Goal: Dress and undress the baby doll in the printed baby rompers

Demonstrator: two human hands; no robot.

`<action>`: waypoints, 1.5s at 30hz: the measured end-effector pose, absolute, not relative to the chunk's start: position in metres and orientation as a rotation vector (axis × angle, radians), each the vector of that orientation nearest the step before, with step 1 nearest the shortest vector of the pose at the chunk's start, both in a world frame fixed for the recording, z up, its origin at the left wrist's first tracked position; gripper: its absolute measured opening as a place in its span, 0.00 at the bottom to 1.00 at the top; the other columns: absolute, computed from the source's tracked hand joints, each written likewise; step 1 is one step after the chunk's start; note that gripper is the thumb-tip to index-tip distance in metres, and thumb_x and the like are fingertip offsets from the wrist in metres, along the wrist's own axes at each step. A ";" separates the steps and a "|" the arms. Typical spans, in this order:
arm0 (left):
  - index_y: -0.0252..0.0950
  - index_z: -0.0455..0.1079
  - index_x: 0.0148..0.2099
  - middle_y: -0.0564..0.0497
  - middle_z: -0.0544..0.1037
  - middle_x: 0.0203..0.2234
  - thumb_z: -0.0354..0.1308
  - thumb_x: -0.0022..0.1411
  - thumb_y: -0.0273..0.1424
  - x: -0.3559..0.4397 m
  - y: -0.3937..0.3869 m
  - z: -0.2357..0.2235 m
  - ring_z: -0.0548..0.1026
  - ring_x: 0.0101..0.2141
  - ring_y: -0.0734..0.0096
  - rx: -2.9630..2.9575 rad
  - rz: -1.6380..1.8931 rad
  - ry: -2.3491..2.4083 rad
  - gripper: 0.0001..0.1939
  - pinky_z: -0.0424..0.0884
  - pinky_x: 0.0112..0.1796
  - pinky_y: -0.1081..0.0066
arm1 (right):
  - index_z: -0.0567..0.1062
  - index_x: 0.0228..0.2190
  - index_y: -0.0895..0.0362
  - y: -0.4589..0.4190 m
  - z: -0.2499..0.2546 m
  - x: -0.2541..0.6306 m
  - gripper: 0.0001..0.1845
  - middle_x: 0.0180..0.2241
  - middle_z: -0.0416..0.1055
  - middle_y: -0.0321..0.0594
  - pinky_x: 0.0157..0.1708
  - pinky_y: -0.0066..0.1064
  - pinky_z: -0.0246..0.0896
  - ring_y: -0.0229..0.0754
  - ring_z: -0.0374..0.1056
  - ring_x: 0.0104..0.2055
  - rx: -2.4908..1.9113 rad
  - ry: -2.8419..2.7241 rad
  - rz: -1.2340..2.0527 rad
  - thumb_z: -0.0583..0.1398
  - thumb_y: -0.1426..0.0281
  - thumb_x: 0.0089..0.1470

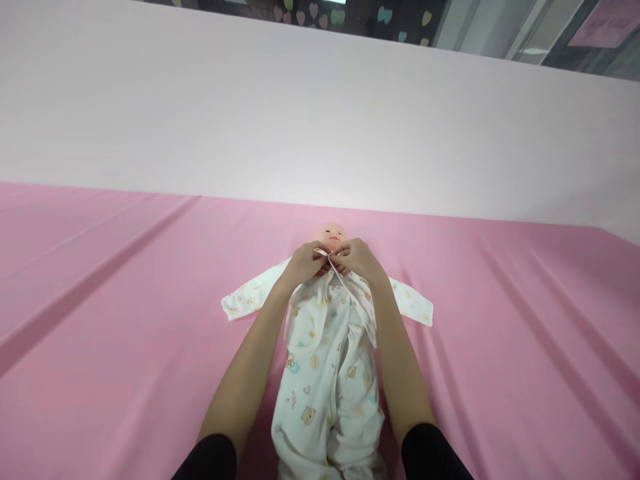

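while the doll (332, 235) lies face up on the pink sheet (125, 300), both hands meet just below its chin. the left hand (353, 259) has its fingers drawn close together, pinching the edge of the white jacket (305, 320) at the neckline. the right hand (311, 262) is curled just beside it, its fingertips narrow and touching the collar too, though i cannot tell exactly what they pinch. the jacket is right under both grips, its front partly open, one rounded flap lying flat and the other edge pulled into a slanting line. its long sleeves spread out to either side. below, the patterned trousers (325, 400) look soft and rumpled, printed with small bears and hearts. the sheet is smooth cloth with long creases, and a plain white wall (300, 120) stands behind.
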State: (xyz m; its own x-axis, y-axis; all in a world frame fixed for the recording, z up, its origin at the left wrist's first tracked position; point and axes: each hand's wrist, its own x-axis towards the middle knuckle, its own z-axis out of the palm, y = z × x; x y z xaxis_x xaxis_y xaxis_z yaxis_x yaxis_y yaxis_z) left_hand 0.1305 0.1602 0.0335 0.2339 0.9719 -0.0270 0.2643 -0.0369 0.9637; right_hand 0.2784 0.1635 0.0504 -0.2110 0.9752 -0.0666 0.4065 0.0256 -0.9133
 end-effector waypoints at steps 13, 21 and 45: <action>0.35 0.66 0.40 0.50 0.76 0.23 0.59 0.54 0.39 0.130 0.158 0.035 0.75 0.24 0.71 1.478 0.881 1.199 0.15 0.71 0.25 0.74 | 0.72 0.23 0.59 0.167 0.045 0.277 0.04 0.18 0.72 0.37 0.24 0.25 0.62 0.38 0.69 0.22 -1.513 -1.931 0.829 0.58 0.78 0.40; 0.35 0.66 0.40 0.53 0.73 0.21 0.58 0.55 0.37 0.130 0.157 0.035 0.68 0.19 0.78 1.523 0.889 1.196 0.13 0.65 0.20 0.78 | 0.72 0.19 0.59 0.169 0.042 0.277 0.05 0.17 0.71 0.38 0.20 0.24 0.59 0.36 0.65 0.17 -1.515 -1.935 0.862 0.56 0.76 0.40; 0.32 0.72 0.39 0.57 0.68 0.14 0.59 0.44 0.25 0.123 0.167 0.028 0.58 0.14 0.84 1.315 0.908 1.119 0.15 0.53 0.17 0.80 | 0.69 0.18 0.59 0.166 0.048 0.278 0.04 0.13 0.63 0.31 0.16 0.24 0.59 0.35 0.63 0.16 -1.398 -1.728 1.195 0.61 0.75 0.38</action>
State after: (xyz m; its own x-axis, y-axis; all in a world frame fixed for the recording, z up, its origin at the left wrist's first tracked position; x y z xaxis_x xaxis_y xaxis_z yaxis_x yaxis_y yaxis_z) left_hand 0.1226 0.1671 0.0284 0.2524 0.9621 -0.1029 0.0975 0.0805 0.9920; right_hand 0.2776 0.1657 0.0480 -0.2584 0.9628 -0.0797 0.4144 0.0359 -0.9094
